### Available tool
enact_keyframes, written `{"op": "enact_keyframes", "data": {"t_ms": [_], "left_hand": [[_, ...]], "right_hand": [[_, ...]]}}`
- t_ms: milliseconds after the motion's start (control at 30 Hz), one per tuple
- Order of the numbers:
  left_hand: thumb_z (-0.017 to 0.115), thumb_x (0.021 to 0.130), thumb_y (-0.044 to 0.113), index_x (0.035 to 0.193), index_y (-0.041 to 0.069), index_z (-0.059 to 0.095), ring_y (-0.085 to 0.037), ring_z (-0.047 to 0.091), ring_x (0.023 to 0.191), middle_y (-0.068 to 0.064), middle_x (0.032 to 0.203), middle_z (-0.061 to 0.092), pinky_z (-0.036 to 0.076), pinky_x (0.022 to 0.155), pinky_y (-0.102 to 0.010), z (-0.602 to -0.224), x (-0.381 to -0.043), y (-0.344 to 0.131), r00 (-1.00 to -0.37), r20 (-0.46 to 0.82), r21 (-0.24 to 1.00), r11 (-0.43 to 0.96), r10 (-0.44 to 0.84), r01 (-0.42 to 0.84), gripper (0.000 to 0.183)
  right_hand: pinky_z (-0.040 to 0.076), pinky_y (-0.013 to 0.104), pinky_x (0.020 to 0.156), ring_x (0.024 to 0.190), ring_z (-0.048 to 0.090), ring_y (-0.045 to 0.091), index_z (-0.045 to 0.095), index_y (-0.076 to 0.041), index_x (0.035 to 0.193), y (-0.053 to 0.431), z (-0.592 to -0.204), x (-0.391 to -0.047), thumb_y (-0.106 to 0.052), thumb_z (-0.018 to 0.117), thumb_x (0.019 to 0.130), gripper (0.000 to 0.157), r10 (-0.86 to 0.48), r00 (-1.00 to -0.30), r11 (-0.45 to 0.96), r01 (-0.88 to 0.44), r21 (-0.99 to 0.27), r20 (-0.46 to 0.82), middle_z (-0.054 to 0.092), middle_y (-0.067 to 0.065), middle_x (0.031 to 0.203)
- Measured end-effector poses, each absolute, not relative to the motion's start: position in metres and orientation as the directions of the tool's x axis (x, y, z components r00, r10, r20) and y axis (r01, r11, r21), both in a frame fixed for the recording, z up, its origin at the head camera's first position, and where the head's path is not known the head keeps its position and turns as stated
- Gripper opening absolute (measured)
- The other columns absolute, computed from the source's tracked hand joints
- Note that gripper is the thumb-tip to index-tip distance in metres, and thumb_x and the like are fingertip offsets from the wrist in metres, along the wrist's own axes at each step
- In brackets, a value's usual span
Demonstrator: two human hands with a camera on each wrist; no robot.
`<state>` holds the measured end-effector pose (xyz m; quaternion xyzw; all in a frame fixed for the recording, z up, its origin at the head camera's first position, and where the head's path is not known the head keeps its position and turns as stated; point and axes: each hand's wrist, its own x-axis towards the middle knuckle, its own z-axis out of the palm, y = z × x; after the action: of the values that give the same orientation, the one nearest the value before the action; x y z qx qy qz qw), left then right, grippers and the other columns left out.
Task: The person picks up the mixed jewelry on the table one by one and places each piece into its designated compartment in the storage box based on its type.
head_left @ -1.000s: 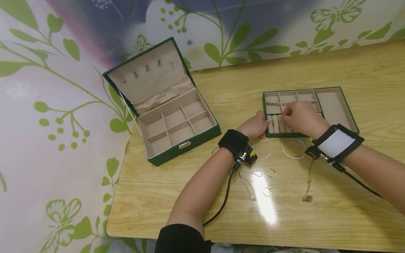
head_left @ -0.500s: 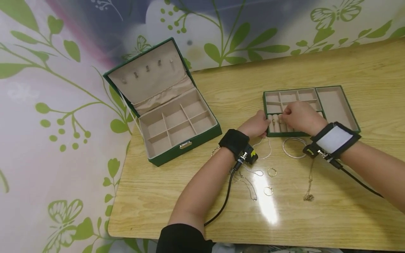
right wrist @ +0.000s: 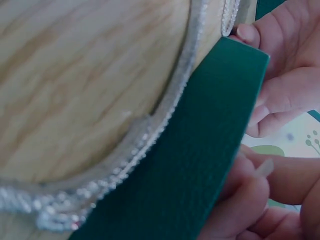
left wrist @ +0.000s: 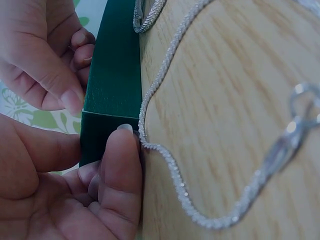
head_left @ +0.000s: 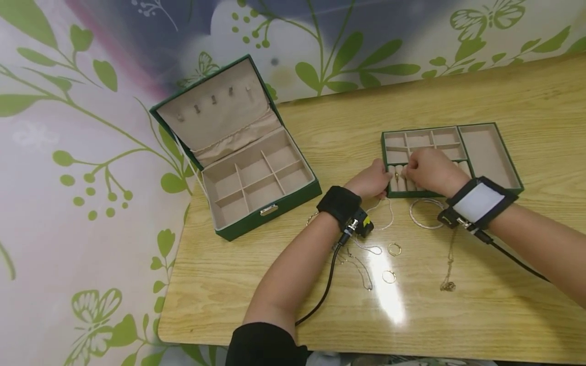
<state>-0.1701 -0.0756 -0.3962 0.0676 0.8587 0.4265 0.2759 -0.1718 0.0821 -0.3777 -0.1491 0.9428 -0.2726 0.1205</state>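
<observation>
A green jewelry tray (head_left: 490, 152) with beige compartments lies on the table at right. My left hand (head_left: 368, 180) grips its near left corner, thumb and fingers around the green wall (left wrist: 115, 65) in the left wrist view. Over the ring rolls my right hand (head_left: 432, 168) bends down, with thumb and fingertips drawn together; I cannot tell what is between them. A gold ring (head_left: 397, 176) sits in a slot just left of those fingertips. In the right wrist view, the curled fingers (right wrist: 245, 200) are partly hidden behind the tray wall.
Left on the table stands a green jewelry box (head_left: 293, 201), lid up. Before the tray lie a silver bangle (head_left: 411, 217), a silver chain (left wrist: 207, 221), two gold hoops, one nearer (head_left: 389, 276), a thin chain (head_left: 369, 277) and a gold necklace (head_left: 448, 286).
My right wrist has shifted slightly left while its fingertips stay at the ring rolls. The left hand keeps its grip on the tray corner.
</observation>
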Motion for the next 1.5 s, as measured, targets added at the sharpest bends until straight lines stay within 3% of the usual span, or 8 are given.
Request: {"op": "enact_keyframes", "data": {"t_ms": [700, 933, 1200, 1333, 1500], "left_hand": [[0.035, 0.104, 0.018, 0.1, 0.005, 0.036, -0.015, 0.05, 0.058, -0.005, 0.071, 0.046, 0.041, 0.055, -0.02, -0.393, -0.169, -0.077, -0.831, -0.424, 0.754, 0.649, 0.36, -0.103, 0.014], [0.034, 0.104, 0.019, 0.104, 0.005, 0.036, -0.014, 0.05, 0.06, -0.005, 0.074, 0.046, 0.04, 0.057, -0.019, -0.392, -0.172, -0.076, -0.818, -0.447, 0.744, 0.658, 0.362, -0.116, 0.014], [0.034, 0.104, 0.018, 0.098, 0.006, 0.034, -0.015, 0.049, 0.057, -0.006, 0.07, 0.044, 0.042, 0.055, -0.021, -0.394, -0.174, -0.075, -0.819, -0.446, 0.772, 0.618, 0.361, -0.148, 0.013], [0.034, 0.104, 0.018, 0.099, 0.005, 0.034, -0.015, 0.048, 0.058, -0.006, 0.071, 0.044, 0.042, 0.055, -0.021, -0.394, -0.173, -0.075, -0.818, -0.448, 0.772, 0.617, 0.361, -0.151, 0.013], [0.033, 0.104, 0.017, 0.101, 0.005, 0.035, -0.015, 0.047, 0.058, -0.006, 0.071, 0.044, 0.04, 0.055, -0.02, -0.395, -0.173, -0.075, -0.819, -0.433, 0.783, 0.608, 0.376, -0.135, 0.013]], "right_hand": [[0.035, 0.028, 0.049, 0.051, 0.045, 0.016, 0.057, -0.002, 0.063, 0.076, -0.373, -0.176, -0.012, 0.059, 0.092, 0.031, -0.369, -0.906, 0.837, -0.228, -0.498, -0.205, 0.049, 0.002, 0.055], [0.035, 0.029, 0.049, 0.055, 0.047, 0.018, 0.057, 0.0, 0.072, 0.078, -0.369, -0.172, -0.015, 0.061, 0.091, 0.024, -0.352, -0.919, 0.841, -0.227, -0.491, -0.178, 0.051, 0.006, 0.061], [0.039, 0.033, 0.052, 0.06, 0.051, 0.021, 0.061, 0.003, 0.084, 0.078, -0.354, -0.148, -0.013, 0.061, 0.091, 0.019, -0.387, -0.914, 0.819, -0.28, -0.501, -0.122, 0.06, 0.011, 0.071], [0.044, 0.035, 0.056, 0.063, 0.054, 0.019, 0.062, 0.001, 0.084, 0.076, -0.354, -0.127, -0.011, 0.064, 0.09, 0.014, -0.46, -0.877, 0.792, -0.336, -0.51, -0.137, 0.062, 0.009, 0.073], [0.041, 0.031, 0.057, 0.062, 0.048, 0.014, 0.061, -0.005, 0.077, 0.069, -0.362, -0.1, -0.011, 0.068, 0.086, 0.013, -0.558, -0.81, 0.736, -0.383, -0.558, -0.18, 0.056, 0.001, 0.069]]}}
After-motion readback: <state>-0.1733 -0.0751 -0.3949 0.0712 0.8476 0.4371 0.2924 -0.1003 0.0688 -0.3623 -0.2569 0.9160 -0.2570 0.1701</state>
